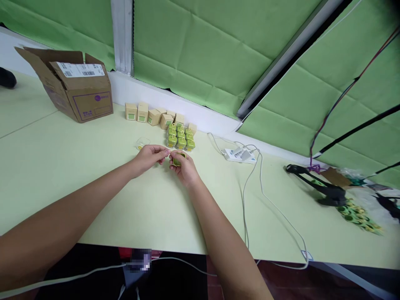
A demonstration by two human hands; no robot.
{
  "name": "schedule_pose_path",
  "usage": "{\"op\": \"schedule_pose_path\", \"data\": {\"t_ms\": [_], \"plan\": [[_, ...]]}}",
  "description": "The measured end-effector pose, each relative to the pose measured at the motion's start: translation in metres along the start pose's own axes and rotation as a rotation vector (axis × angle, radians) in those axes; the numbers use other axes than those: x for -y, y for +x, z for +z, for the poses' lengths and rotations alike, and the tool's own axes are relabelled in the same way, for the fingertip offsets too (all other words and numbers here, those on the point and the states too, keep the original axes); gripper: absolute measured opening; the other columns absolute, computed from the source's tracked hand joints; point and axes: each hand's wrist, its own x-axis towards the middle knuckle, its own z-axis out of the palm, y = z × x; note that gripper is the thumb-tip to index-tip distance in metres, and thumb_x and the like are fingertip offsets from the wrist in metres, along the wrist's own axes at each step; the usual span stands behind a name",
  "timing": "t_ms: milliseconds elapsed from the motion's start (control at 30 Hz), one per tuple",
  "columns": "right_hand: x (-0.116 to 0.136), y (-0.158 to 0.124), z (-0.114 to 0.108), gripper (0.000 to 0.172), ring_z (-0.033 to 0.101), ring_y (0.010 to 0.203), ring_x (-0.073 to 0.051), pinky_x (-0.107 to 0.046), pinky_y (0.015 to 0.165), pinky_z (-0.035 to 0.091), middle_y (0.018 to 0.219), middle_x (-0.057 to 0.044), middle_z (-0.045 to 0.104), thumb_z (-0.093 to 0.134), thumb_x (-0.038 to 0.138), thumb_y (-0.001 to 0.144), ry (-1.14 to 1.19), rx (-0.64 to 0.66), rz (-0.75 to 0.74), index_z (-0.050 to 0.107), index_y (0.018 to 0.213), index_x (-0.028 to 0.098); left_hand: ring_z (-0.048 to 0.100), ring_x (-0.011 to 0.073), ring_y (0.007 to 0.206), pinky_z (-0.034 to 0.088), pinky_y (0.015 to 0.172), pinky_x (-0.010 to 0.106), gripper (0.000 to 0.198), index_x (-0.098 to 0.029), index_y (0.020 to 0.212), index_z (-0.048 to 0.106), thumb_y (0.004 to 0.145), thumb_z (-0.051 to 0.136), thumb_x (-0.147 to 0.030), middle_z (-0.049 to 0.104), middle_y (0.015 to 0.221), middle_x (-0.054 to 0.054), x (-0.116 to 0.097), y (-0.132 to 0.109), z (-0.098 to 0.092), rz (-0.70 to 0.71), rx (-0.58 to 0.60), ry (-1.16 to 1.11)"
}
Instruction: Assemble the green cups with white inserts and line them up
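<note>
Small green item [179, 159] mostly hidden by the right hand [185, 167], whose fingers are curled around it, just above the worktop [150, 208], in front of the green pieces [181, 141]. Left hand [150, 156] meets it at the fingertips, thumb and fingers drawn together; can't tell if anything's pinched there. Clear packet [143, 143] behind left hand, contents hard to make out. Dark object [6, 78] cut off at left edge.
</note>
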Motion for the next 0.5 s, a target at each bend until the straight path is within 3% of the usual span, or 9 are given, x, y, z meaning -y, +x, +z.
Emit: {"op": "schedule_pose_path", "data": {"t_ms": [267, 500], "plan": [[0.0001, 0.0032, 0.0011, 0.027, 0.055, 0.061, -0.012, -0.026, 0.054, 0.042, 0.069, 0.002, 0.063, 0.082, 0.034, 0.062, -0.164, -0.08, -0.064, 0.071, 0.082, 0.02, 0.05, 0.0115, 0.065, 0.039, 0.057, 0.025, 0.05, -0.015, 0.095, 0.077, 0.081, 0.076, -0.063, 0.064, 0.076, 0.004, -0.0005, -0.0034, 0.0021, 0.095, -0.047, 0.151], [-0.0086, 0.0074, -0.0028, 0.023, 0.055, 0.063, -0.013, -0.026, 0.054, 0.044, 0.074, 0.001, 0.064, 0.079, 0.039, 0.07, -0.343, -0.104, -0.219, 0.073, 0.085, 0.022, 0.051, 0.0129, 0.063, 0.04, 0.057, 0.026, 0.049, -0.016, 0.097, 0.077, 0.084, 0.071, -0.063, 0.061, 0.07, 0.002, 0.0026, -0.0029, 0.0004, 0.084, -0.04, 0.185]]}}
